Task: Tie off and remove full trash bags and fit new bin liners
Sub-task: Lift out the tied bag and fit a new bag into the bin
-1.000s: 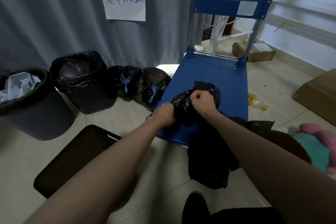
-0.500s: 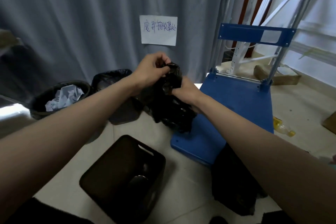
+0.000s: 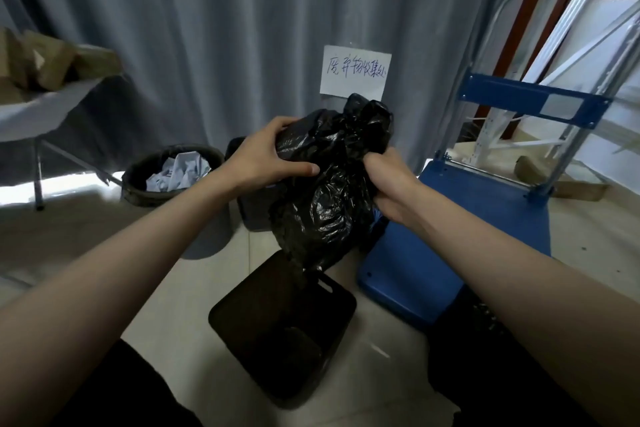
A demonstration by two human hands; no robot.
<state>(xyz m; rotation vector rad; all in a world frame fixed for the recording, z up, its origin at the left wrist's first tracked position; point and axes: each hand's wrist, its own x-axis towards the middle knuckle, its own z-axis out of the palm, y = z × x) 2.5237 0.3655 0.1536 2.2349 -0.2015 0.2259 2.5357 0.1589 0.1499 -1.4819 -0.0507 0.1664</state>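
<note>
I see both hands gripping a crumpled black bag [image 3: 325,191] in the air above an unlined square bin [image 3: 282,333]: left hand [image 3: 265,158] on its side, right hand [image 3: 388,184] bunching plastic.

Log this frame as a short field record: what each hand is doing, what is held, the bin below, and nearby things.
left hand: grips the black bag's upper left side
right hand: grips the bag's right side
black bag: crumpled, held up in the air above the square bin
square bin: on the floor, dark, no liner visible
round bin: lined, holds crumpled paper
cart: blue, on the right
sign: handwritten paper on the curtain
</note>
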